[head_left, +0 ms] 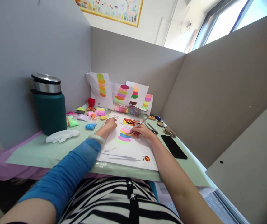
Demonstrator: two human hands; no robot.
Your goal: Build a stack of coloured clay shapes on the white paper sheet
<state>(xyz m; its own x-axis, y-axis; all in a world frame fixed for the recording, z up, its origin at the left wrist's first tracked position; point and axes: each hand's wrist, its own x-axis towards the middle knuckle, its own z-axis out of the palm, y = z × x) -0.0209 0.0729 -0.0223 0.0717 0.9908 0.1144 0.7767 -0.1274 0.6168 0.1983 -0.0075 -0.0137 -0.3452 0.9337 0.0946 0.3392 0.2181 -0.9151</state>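
Observation:
My right hand (143, 131) is closed around a thin greyish stick-like tool (145, 121), its lower end over the coloured patches (125, 136) on a white sheet (124, 152). Pink, yellow, blue, purple and pale green bands make up these patches. At the sheet's upper left edge lies my left hand (110, 123), fingers bent, with a gap between thumb and forefinger and nothing visible between them. Just above the patches, a red and yellow printed picture (131, 121) shows on the paper. The tool's exact kind cannot be made out.
On the left stand a green flask (50, 107) and a crumpled white tissue or glove (63, 136). Several coloured packets (83, 117) lie near a red cup (91, 102). Colour-sample sheets (100, 90) lean behind. Scissors (152, 128) and a black phone (173, 146) lie right. Grey partitions (133, 53) enclose the table.

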